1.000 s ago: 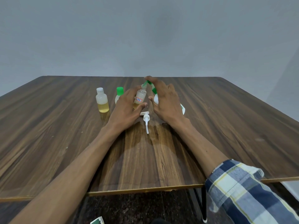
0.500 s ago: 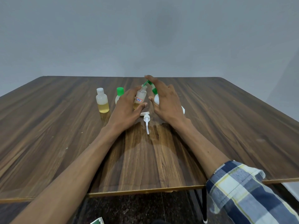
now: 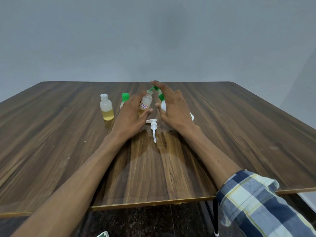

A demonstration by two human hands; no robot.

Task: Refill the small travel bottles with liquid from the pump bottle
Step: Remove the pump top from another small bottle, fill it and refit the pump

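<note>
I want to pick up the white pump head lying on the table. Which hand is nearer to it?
Left hand: its thumb nearly touches the pump head. Right hand sits beyond it.

Single head view, from above the wooden table's (image 3: 239, 134) near edge, facing forward and down, fairly close.

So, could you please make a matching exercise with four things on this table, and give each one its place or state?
Things:
1. white-capped bottle
2. labelled bottle
3. pump head
4. green-nozzle bottle

Places or states:
a. lying on the table between the wrists
b. tilted in the right hand
c. standing farthest left, untouched
d. uncapped, held by the left hand

Pairs: 1-c, 2-d, 3-a, 4-b
</note>
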